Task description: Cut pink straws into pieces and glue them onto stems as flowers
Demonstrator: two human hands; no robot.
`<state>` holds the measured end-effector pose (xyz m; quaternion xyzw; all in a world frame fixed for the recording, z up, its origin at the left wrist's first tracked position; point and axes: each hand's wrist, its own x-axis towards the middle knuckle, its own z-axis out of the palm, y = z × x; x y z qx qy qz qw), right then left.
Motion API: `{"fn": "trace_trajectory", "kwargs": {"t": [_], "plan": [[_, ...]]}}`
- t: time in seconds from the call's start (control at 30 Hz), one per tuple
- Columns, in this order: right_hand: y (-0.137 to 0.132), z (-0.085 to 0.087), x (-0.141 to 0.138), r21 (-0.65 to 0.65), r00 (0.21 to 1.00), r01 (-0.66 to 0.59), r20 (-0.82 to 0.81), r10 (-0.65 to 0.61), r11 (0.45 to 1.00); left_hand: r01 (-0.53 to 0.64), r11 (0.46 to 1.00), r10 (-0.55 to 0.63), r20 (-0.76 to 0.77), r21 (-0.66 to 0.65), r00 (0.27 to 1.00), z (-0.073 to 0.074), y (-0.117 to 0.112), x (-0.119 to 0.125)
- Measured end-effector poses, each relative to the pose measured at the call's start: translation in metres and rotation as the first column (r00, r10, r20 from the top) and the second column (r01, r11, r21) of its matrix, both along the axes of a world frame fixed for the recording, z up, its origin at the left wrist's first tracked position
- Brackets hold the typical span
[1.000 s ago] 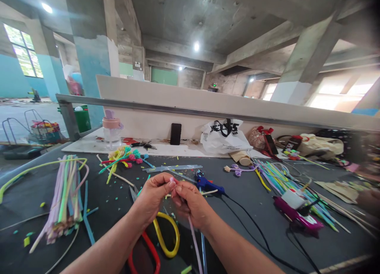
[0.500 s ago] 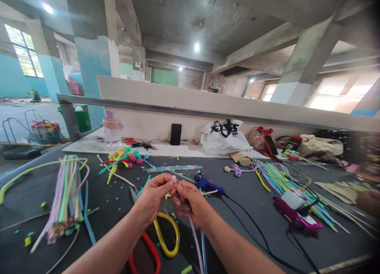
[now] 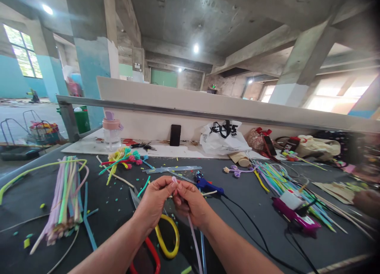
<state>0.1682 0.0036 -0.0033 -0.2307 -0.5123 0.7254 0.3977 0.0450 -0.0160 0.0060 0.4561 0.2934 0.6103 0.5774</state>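
Observation:
Both hands meet over the dark table top (image 3: 252, 202), pinching the top end of one pale pink pipe cleaner (image 3: 194, 236). My left hand (image 3: 154, 200) grips its tip with thumb and fingers closed. Just below that tip, my right hand (image 3: 191, 204) is closed round the stem. The stem trails down toward me between my forearms. Under my hands lie scissors with a yellow loop (image 3: 168, 236) and a red loop (image 3: 150, 254). A blue glue gun (image 3: 208, 184) rests just beyond my right hand.
A bundle of pastel pipe cleaners (image 3: 67, 196) lies at left, another spread (image 3: 285, 181) at right beside a purple glue gun (image 3: 297, 216). Finished flower stems (image 3: 123, 159), a bottle (image 3: 111, 131), a phone (image 3: 175, 134) and a white bag (image 3: 224, 137) line the back. Black cords cross the right side.
My hands have lifted slightly and the pipe cleaner's tip now sticks up a little more between my fingers. Everything else on the table is unmoved.

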Motion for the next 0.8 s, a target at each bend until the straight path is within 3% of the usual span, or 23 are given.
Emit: {"fn": "trace_trajectory", "kwargs": {"t": [0.1, 0.13, 0.23, 0.37, 0.47, 0.57, 0.7, 0.73, 0.8], "plan": [[0.0, -0.001, -0.001, 0.022, 0.994, -0.007, 0.106, 0.004, 1.0, -0.134, 0.991, 0.136, -0.198, 0.022, 0.971, -0.004, 0.006, -0.003], [0.001, -0.002, -0.002, 0.04, 0.988, -0.002, 0.153, -0.005, 0.999, -0.202, 0.977, 0.212, -0.319, 0.066, 0.924, -0.006, 0.009, -0.006], [0.003, -0.006, -0.005, 0.14, 0.943, 0.024, 0.326, -0.069, 0.99, -0.307, 0.926, 0.377, -0.618, 0.221, 0.69, -0.01, 0.019, -0.015], [0.008, -0.011, -0.007, 0.348, 0.834, 0.025, 0.51, -0.211, 0.937, -0.283, 0.904, 0.424, -0.758, 0.32, 0.496, -0.011, 0.029, -0.031], [0.006, -0.009, -0.002, 0.546, 0.758, -0.006, 0.549, -0.353, 0.837, -0.178, 0.893, 0.45, -0.812, 0.413, 0.371, -0.009, 0.028, -0.04], [0.0, 0.0, 0.008, 0.687, 0.709, -0.09, 0.553, -0.438, 0.721, -0.028, 0.895, 0.433, -0.85, 0.445, 0.299, -0.008, 0.024, -0.045], [-0.003, 0.012, 0.017, 0.847, 0.635, -0.324, 0.525, -0.567, 0.421, 0.345, 0.852, 0.368, -0.919, 0.394, 0.141, -0.01, 0.02, -0.045], [-0.002, 0.014, 0.017, 0.859, 0.653, -0.323, 0.506, -0.564, 0.397, 0.424, 0.829, 0.349, -0.93, 0.363, 0.115, -0.01, 0.019, -0.044], [0.002, 0.016, 0.018, 0.856, 0.717, -0.216, 0.465, -0.519, 0.469, 0.503, 0.804, 0.288, -0.948, 0.316, 0.135, -0.006, 0.018, -0.042]]}}
